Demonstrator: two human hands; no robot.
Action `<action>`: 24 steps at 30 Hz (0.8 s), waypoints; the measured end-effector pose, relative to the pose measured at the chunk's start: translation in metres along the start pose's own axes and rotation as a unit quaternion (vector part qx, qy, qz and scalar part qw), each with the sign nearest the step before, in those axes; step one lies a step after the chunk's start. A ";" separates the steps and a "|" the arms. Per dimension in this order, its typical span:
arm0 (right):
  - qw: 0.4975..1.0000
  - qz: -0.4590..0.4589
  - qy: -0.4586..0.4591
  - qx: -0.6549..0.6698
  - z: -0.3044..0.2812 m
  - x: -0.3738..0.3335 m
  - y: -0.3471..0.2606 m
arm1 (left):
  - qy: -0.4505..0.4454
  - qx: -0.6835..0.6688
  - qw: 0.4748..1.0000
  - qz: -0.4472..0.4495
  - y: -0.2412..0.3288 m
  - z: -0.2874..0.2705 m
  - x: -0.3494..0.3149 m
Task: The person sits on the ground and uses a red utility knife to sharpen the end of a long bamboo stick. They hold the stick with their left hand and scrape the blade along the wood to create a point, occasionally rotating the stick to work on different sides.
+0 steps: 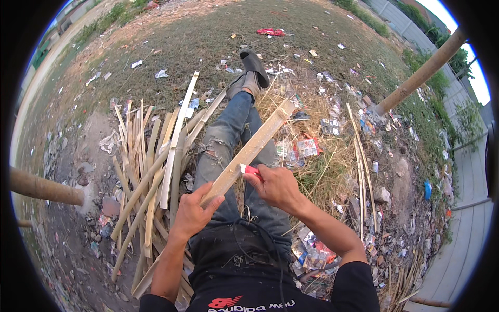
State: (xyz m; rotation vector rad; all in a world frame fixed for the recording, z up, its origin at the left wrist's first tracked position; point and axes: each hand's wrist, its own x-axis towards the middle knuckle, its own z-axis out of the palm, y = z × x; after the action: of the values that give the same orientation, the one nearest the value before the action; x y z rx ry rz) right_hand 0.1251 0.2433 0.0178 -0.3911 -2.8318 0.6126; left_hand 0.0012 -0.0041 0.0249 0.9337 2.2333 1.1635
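My left hand (193, 208) grips the near end of a long split bamboo strip (258, 141) that slants up to the right over my jeans-clad legs (223, 145). My right hand (275, 185) is closed on a small red-handled knife (250, 170) whose blade rests against the strip's edge, just above my left hand. I am seated, with legs stretched out and crossed, grey shoes (250, 73) at the far end.
A pile of split bamboo strips (150, 166) lies on the ground at my left. Thin strips (362, 156) lie at my right among litter and dry grass. Wooden poles stand at left (44, 188) and upper right (421, 75). A fence (468, 208) runs along the right.
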 end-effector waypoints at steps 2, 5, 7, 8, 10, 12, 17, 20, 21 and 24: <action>0.998 0.047 0.027 0.012 -0.002 0.007 0.013 | 0.002 0.014 1.000 0.021 -0.001 -0.002 0.000; 0.999 0.023 0.023 -0.041 -0.024 0.030 0.035 | 0.020 0.012 1.000 0.019 -0.013 0.003 -0.006; 0.998 0.038 0.050 -0.014 -0.017 0.034 0.035 | 0.014 -0.016 0.999 -0.026 -0.008 0.008 -0.003; 0.997 0.050 0.058 0.012 -0.016 0.032 0.029 | 0.025 -0.012 1.000 0.000 -0.009 0.009 0.001; 1.000 0.015 0.008 -0.024 -0.005 0.018 0.021 | 0.047 -0.001 0.998 0.043 -0.012 0.011 -0.002; 0.998 0.013 0.035 -0.055 -0.003 0.023 0.045 | -0.012 -0.026 0.998 -0.056 -0.003 0.003 -0.009; 0.940 0.294 0.174 0.006 -0.086 0.046 0.204 | -0.042 -0.020 0.997 -0.058 -0.031 -0.013 -0.048; 0.943 0.284 0.151 0.088 -0.083 0.042 0.161 | -0.022 -0.025 0.996 -0.086 -0.036 -0.016 -0.047; 0.942 0.260 0.164 0.133 -0.075 0.039 0.153 | -0.023 -0.029 0.996 -0.079 -0.035 -0.014 -0.040; 0.925 0.206 0.172 0.268 -0.050 0.034 0.126 | -0.018 -0.027 0.999 -0.037 -0.027 -0.006 -0.024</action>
State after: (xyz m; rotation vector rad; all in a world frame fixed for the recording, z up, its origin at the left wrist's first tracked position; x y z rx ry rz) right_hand 0.1332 0.3831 0.0136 -0.8889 -2.1377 1.2209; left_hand 0.0031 -0.0364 0.0072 0.8363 2.1789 1.1590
